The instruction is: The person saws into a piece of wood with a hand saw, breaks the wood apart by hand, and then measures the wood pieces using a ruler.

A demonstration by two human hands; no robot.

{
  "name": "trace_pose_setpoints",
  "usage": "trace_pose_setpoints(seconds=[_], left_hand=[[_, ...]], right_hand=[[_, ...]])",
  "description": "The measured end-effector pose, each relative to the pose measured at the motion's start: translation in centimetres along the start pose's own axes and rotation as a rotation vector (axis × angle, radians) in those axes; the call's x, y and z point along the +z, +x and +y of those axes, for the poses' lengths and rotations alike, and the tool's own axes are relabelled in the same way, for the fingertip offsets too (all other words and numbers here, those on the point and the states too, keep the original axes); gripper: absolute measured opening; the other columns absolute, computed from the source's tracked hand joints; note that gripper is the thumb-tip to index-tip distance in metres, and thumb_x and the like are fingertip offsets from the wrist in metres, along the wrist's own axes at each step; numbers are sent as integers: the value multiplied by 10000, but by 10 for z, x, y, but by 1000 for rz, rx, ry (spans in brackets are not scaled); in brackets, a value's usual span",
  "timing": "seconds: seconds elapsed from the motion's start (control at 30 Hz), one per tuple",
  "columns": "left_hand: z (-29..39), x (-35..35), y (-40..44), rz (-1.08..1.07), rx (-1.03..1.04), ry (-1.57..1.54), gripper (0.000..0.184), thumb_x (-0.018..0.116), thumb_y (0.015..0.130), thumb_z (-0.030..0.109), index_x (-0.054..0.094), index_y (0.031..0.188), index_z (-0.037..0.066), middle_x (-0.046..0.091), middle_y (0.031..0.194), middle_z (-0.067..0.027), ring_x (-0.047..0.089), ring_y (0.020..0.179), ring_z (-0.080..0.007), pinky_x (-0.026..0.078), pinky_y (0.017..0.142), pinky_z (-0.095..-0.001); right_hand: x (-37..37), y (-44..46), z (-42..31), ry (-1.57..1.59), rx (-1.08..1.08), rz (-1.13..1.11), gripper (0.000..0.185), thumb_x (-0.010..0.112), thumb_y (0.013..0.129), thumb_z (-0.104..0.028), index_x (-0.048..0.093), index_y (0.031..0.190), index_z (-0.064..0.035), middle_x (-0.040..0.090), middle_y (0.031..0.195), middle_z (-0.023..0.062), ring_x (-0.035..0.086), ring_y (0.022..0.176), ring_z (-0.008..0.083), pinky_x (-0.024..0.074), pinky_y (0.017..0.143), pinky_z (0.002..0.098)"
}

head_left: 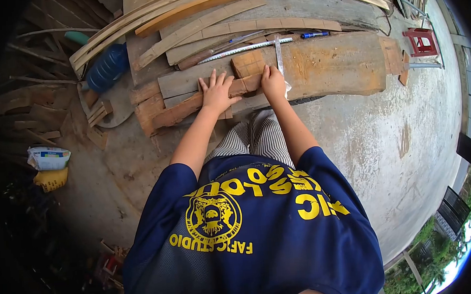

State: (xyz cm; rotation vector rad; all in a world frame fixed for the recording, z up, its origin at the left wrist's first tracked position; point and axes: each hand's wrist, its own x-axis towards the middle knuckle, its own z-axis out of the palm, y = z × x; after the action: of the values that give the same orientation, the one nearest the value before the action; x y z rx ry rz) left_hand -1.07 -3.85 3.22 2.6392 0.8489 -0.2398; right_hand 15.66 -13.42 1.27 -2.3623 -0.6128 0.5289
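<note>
Reddish timber [182, 110] lies under the spread left hand [217, 92]; the right hand [273, 84] curls closed at its end.

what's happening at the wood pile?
Someone is working at a rough wooden plank. Their left hand is spread on a reddish-brown wood strip. Their right hand is curled at the strip's other end, beside a metal ruler; its exact grip is unclear. A small wood block sits just beyond the strip, with a tape-like measuring strip and a blue marker farther back, both out of hand.
</note>
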Motion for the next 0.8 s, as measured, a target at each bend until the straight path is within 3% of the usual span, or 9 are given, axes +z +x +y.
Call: trace_pose_setpoints(seconds=[0.1,0.23,0.47,0.53,0.63,0.7,0.77,0.8], left_hand=[[0,-14,-3,-155,-207,46,719,743,662,452,438,1302,333,322,1433,5,176,1385,-292,123,1010,-741],[-4,-10,-5,-176,-269,62,708,743,656,413,443,1294,344,325,1431,10,172,1387,-289,151,1015,-727],[-9,-4,-6,-83,-262,81,719,753,619,397,464,1275,342,349,1420,2,193,1382,-285,173,1010,-721],[-10,-3,-8,-60,-264,84,713,752,617,402,470,1270,342,355,1418,1,192,1382,-284,177,1011,-719],[-13,-2,-7,-68,-275,103,721,726,630,446,459,1293,349,347,1428,10,193,1384,-258,177,1030,-691],[-14,0,-7,-26,-227,129,710,657,680,567,444,1317,337,362,1426,3,207,1381,-253,125,1052,-676],[-13,0,-7,14,-231,78,697,596,714,617,441,1326,320,374,1421,-5,216,1379,-255,97,1058,-670],[-15,3,-6,59,-228,34,696,534,749,667,438,1334,303,386,1417,-12,226,1376,-257,69,1064,-663]], right_hand=[[0,-7,15,-14,-57,56,337,532,893,-317,605,944,8,585,946,257,561,916,409,448,796,458],[-5,-24,34,1,-69,77,384,666,815,-283,561,1020,24,536,1058,241,495,1015,408,417,865,445],[-9,-35,45,-99,-141,-27,543,737,743,-331,520,1093,24,511,1075,231,482,1010,396,410,882,446],[-9,-34,50,-74,-116,116,545,748,730,-324,517,1079,26,510,1069,229,475,1029,387,404,893,437],[-14,-36,63,-179,-11,185,539,767,706,-305,522,1066,14,523,1057,221,483,1036,378,406,886,429],[-17,-37,79,-294,71,183,539,771,702,-296,524,1069,12,539,1051,221,505,1023,380,417,869,434],[-12,-40,104,-148,220,-104,449,717,727,-210,523,1056,25,588,1013,236,570,971,383,458,826,434],[-17,-42,101,-154,213,-113,449,717,727,-210,523,1056,25,588,1013,236,570,971,383,458,826,434]])
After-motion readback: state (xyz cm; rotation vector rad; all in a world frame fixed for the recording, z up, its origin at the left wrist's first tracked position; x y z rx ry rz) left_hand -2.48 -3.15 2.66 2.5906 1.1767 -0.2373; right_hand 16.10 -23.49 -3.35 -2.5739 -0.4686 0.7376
